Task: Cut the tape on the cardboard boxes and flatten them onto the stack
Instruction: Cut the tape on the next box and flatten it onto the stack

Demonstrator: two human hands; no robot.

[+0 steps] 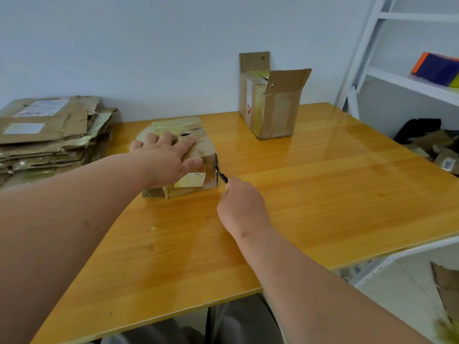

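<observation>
Pinching a small cutter [221,175], right hand [242,203] slits corner tape on the box [191,155] under the flat left hand [165,157]; beyond the blade a second box [273,112] waits, far left of it the stack [49,135] already high.

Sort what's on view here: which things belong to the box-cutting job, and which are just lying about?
Part of the job:
- low taped box, pressed by the left hand
- cutter, gripped by the right hand, at the box's right edge
- opened box at the back
- flattened stack

Lying about:
- white shelf with a coloured packet
- cardboard scraps beyond the table
</observation>
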